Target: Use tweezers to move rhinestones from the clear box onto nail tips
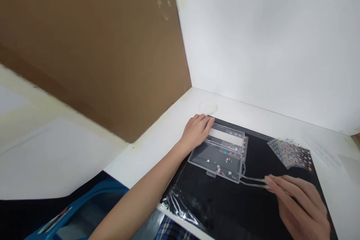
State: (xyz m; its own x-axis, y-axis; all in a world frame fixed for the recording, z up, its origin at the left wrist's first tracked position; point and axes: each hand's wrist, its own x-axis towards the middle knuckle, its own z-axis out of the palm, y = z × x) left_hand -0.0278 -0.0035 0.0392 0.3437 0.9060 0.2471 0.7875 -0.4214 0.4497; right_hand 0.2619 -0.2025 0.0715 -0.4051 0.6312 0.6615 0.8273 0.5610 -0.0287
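Over the black mat [225, 210], right-hand fingers [284, 187] are pinching tweezers [253, 182] beside the open clear plastic box [215, 161], left-hand fingers [204, 123] lying loose on its far half, risking spilled rhinestones [219, 168] from any knock.

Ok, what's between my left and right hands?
In the head view, an open clear plastic box holding small colored gems lies on a black mat, with tweezers from the right hand reaching toward it; the left hand touches its far edge.

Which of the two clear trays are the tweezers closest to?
The near tray, holding scattered small gems; the tweezers in the right hand reach its right end. The far tray, with a white strip, lies against the left hand.
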